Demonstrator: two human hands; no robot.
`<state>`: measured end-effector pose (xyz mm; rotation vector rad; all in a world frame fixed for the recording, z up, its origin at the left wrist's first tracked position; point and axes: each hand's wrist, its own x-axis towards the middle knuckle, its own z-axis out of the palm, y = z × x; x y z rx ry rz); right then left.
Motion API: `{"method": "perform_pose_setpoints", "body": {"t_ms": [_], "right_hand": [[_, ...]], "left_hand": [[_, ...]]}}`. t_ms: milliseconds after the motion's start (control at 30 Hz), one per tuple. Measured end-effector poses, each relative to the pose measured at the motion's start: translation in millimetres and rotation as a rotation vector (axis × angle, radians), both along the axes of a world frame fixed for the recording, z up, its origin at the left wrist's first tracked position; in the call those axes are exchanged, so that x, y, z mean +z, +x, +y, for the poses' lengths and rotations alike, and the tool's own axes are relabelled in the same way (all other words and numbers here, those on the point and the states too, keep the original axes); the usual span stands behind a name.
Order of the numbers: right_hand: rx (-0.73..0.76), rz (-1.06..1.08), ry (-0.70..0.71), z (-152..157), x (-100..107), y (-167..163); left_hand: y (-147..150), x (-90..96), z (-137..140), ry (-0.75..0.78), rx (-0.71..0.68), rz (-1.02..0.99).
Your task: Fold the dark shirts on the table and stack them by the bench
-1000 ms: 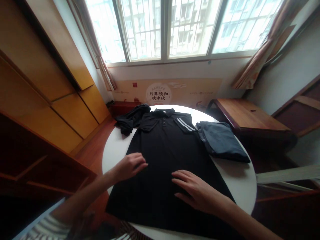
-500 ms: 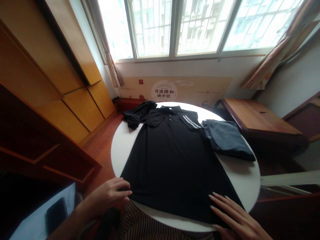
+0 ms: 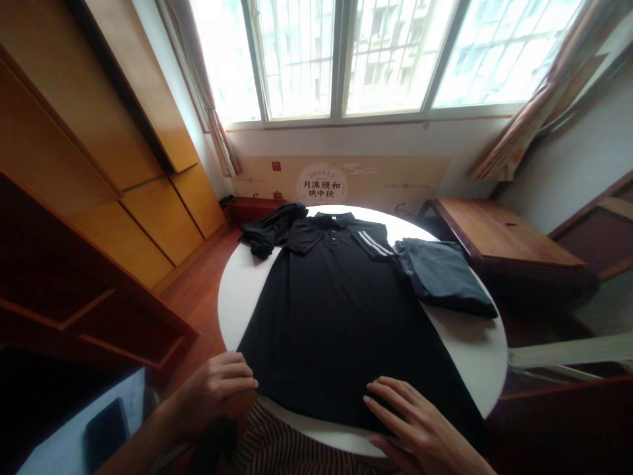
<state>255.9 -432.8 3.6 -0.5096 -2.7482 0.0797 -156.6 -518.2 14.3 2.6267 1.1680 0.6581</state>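
A black polo shirt (image 3: 341, 316) lies spread front side up on a round white table (image 3: 235, 290), its collar toward the window and its hem near me. Both short sleeves are folded inward, and the right one shows two white stripes. At the lower left corner of the hem, my left hand (image 3: 225, 382) is closed with its fingers curled on the fabric. My right hand (image 3: 413, 415) rests near the middle of the hem, fingers stretched out over the cloth and thumb close to the edge.
A crumpled dark garment (image 3: 271, 227) sits at the table's far left. Folded dark blue-grey cloth (image 3: 445, 274) lies at the right. A wooden desk (image 3: 509, 231) stands beyond it. A phone (image 3: 106, 432) is at lower left, and wooden cabinets (image 3: 153, 211) line the left.
My right hand has slid left along the hem from near the right corner toward the middle. My left hand stays at the left corner, its fingers closed more tightly.
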Motion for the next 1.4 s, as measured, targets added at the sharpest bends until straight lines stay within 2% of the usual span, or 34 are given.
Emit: {"method": "perform_pose_setpoints", "body": {"t_ms": [200,300,400,500,600,767,900,1000,1100,1267,1400], "right_hand": [[-0.015,0.039,0.013,-1,3,-9],[-0.040,0.055,0.021,-4,7,-20],[-0.073,0.055,0.013,-7,6,-34],[-0.084,0.054,0.034,-9,-2,-44],[-0.069,0.083,0.081,-7,-10,-47],[-0.034,0.085,0.075,-7,-12,-45],[-0.046,0.075,0.072,-8,-15,-47],[-0.056,0.114,0.081,-7,-17,-47],[-0.067,0.134,0.090,-7,-14,-45],[-0.093,0.051,0.131,-3,-10,-33],[-0.115,0.063,0.188,0,-11,-18]], "left_hand": [[4,12.5,-1,-0.070,0.025,-0.207],[7,15.9,-2,0.004,0.074,-0.251],[10,17.1,-4,0.191,0.116,-0.144],[15,16.8,-5,0.307,0.072,0.036],[22,11.2,-4,0.283,0.087,0.115],[37,-0.9,3,0.134,0.241,0.198],[47,-0.7,12,0.124,0.225,0.255],[45,2.0,15,0.167,0.136,0.276],[34,5.9,11,0.279,0.098,0.216],[12,10.2,-12,0.426,0.164,0.150],[13,-2.7,-19,0.400,0.268,0.151]]}}
